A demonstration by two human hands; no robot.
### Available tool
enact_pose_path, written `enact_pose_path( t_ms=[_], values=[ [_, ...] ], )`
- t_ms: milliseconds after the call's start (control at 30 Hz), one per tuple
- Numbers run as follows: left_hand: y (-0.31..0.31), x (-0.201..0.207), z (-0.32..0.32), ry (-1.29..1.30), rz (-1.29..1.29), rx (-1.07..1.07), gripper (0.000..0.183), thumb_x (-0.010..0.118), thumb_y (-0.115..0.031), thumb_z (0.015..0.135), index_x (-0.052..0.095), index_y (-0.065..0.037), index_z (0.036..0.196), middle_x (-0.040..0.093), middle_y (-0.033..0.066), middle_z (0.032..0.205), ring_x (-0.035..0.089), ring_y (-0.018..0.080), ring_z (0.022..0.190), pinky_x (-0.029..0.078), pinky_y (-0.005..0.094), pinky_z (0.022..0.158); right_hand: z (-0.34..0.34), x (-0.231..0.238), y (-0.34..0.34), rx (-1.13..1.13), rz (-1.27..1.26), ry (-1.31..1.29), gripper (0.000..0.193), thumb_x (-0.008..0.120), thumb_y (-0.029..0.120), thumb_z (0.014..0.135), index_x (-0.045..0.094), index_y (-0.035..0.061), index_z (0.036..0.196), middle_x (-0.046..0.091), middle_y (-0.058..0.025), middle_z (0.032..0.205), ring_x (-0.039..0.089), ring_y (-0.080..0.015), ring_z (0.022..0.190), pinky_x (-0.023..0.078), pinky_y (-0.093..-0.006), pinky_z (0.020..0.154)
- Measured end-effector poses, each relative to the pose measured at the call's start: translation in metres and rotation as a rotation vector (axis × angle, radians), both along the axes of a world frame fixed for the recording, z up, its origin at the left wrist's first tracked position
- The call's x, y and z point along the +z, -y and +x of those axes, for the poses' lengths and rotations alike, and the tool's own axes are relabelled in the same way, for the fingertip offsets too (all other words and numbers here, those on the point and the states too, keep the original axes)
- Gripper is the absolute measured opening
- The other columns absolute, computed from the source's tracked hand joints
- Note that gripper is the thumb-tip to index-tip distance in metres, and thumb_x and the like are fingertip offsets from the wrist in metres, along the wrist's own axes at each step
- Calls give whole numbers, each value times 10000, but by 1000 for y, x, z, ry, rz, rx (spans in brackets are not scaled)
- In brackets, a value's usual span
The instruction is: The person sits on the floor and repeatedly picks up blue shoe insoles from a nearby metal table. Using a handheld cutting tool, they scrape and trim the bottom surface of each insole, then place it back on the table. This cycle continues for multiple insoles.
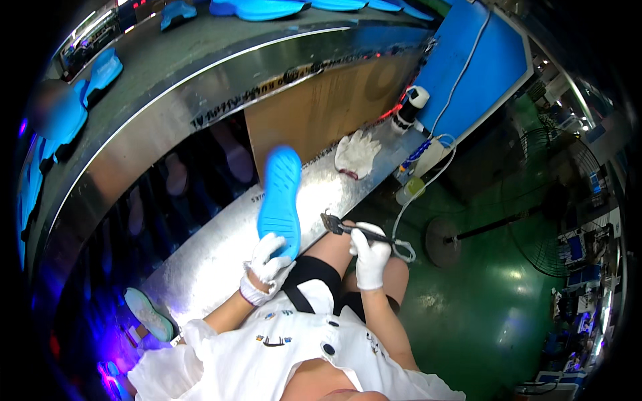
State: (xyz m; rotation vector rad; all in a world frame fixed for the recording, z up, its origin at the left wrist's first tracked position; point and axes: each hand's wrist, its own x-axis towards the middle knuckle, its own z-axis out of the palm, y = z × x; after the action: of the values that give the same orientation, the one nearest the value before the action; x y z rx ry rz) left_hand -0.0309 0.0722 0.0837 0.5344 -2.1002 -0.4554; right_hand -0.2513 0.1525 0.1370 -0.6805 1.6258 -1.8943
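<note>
A bright blue shoe sole [281, 200] stands out over the metal shelf, toe end away from me. My left hand [269, 260], in a white glove, grips its near end. In my white-gloved right hand [370, 252] is a black-handled tool [361, 232] with a small brownish metal head, which points toward the sole but stays apart from it. A pale cord [404, 227] runs by the handle's rear end; whether it joins the tool, I cannot tell.
Blue soles [264, 8] lie along the raised dark belt [167, 57] ahead. On the metal shelf [200, 260] rests a spare white glove [358, 155]. A pale green sole [148, 314] sits at lower left. Cardboard [328, 110] lines the back; a floor fan [445, 244] stands right.
</note>
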Motion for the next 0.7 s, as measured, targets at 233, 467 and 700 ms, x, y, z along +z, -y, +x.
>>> enact_pose_path(
  t_ms=[233,467,700],
  values=[
    [15,-26,-14,-590,1408,42,581,568,-428,902,503,4,1286,546,190,1288,594,332,1063,483,401,915,2,-47,83,140,125,-351,218,731,159,843,693,-41,923,691,-63,780,616,-136,635,482,-295,585],
    [61,-54,-27,-956,2152,-1374,815,265,-818,868,527,-165,1279,609,161,1127,593,322,860,495,396,683,46,-48,103,180,226,-918,164,674,256,835,671,101,890,684,-122,764,667,-326,737,519,-436,677],
    [30,13,-47,-1042,2273,-434,836,258,-736,919,529,-39,1294,619,222,1170,612,387,934,531,476,714,36,31,36,308,85,-638,98,725,82,789,675,59,870,653,-103,807,654,-262,742,518,-350,669]
  ],
)
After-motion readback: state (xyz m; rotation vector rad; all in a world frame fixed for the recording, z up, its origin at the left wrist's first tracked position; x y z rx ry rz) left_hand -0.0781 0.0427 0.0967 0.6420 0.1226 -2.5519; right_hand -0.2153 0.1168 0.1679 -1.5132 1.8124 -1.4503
